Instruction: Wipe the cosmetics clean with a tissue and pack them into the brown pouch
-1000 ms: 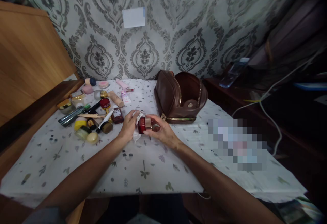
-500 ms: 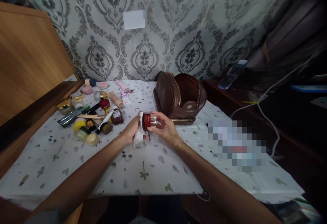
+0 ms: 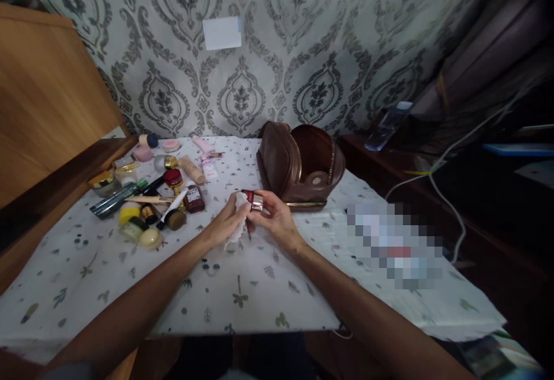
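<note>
Between my hands, above the patterned tablecloth, is a small dark red cosmetic jar (image 3: 249, 197) with a shiny gold-coloured lid (image 3: 257, 202). My right hand (image 3: 277, 218) grips it by the lid end, thumb and fingers on opposite sides. A white wipe (image 3: 237, 233) is bunched in my left hand (image 3: 225, 223), whose fingers press it against the jar's red body. The wipe and fingers hide part of the jar. Just behind my hands stands a brown cosmetic bag (image 3: 298, 166), unzipped at the top.
Many cosmetics lie at the left, among them a dark red bottle (image 3: 194, 199), a beige tube (image 3: 191, 169) and a yellow-lidded jar (image 3: 130, 213). A blurred-out item (image 3: 393, 247) lies at the right. A wooden panel (image 3: 52, 74) borders the left side.
My left hand has shifted the wipe further over the jar, covering more of its red side. The jar has tilted slightly. The whole view has moved a little.
</note>
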Available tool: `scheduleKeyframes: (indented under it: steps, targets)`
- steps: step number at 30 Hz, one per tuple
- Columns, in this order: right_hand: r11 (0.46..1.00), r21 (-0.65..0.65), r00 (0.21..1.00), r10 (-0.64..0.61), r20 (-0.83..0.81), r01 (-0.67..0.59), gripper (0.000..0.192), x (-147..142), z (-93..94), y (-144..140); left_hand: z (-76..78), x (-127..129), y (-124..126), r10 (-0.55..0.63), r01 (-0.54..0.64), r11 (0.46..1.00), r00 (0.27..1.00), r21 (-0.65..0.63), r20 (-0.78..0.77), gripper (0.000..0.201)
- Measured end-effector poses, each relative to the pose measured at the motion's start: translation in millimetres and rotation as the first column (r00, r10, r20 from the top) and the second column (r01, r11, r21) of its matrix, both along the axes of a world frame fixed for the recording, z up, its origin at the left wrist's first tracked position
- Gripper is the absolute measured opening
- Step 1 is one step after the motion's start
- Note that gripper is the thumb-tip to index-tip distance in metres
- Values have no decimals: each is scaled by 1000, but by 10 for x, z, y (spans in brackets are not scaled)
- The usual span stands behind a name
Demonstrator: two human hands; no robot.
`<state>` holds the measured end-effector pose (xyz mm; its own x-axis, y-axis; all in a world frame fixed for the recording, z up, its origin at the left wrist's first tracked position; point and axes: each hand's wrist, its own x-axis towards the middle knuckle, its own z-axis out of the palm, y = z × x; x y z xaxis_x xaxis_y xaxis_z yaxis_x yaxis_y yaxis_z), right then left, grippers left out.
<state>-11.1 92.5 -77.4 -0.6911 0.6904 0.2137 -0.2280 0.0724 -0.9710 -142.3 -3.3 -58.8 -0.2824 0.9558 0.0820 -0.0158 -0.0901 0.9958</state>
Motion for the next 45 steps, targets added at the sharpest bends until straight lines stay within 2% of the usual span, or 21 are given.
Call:
scheduleKeyframes:
  steps: [3, 6, 9, 11, 14, 18, 23, 27, 30, 34, 37, 39, 41, 45]
  targets:
    - [999, -17, 999, 35, -16, -36, 67, -6, -23, 22, -24, -11, 7, -34, 34, 999, 996, -5, -78, 54]
    - [997, -47, 998, 62, -33, -63, 74, -14, -49, 31, -3, 0, 13, 42, -46, 998, 996, -49, -85, 53]
    - [995, -74, 997, 64, -39, -66, 78, -18, -65, 30, 92, 33, -8, 100, -110, 990, 990, -92, -101, 50]
    - [994, -77, 997, 69, -42, -72, 79, -20, -71, 38, 141, 27, -28, 68, -88, 986, 988, -141, -140, 46]
    - [994, -80, 997, 65, -48, -69, 77, -23, -73, 52, 127, -29, -28, 21, -74, 966, 978, -247, -209, 49]
    - [996, -68, 997, 51, -60, -55, 75, -21, -66, 31, 77, -58, 10, 52, -107, 937, 984, -334, -170, 55]
    - [1000, -22, 1000, 14, -14, -15, 78, 0, -45, -8, 162, 8, 25, 39, -62, 931, 997, -361, -70, 62]
    - [995, 80, 997, -62, -48, 66, 74, 12, -30, -16, 168, -2, 25, -4, -7, 936, 1000, -352, -30, 61]
    - [976, 174, 991, -126, -46, 132, 69, 11, -29, -10, 123, -38, 24, -40, 15, 934, 997, -358, -60, 57]
    - [939, 261, 972, -236, 18, 223, 68, 11, -21, -8, 82, -61, 5, -60, -16, 932, 979, -362, -197, 52]
    - [902, 329, 948, -314, 55, 280, 66, 23, -5, -18, 36, -76, -9, -39, -63, 950, 948, -306, -317, 50]
    - [873, 402, 942, -328, 68, 275, 64, 33, 3, -29, -8, -96, -7, 23, -111, 962, 944, -250, -330, 48]
    - [848, 485, 954, -288, 84, 214, 66, 40, 10, -40, -44, -116, 3, 94, -167, 955, 954, -243, -283, 52]
    - [825, 558, 979, -175, 107, 86, 71, 44, 18, -65, -46, -125, 28, 204, -244, 884, 969, -400, -140, 59]
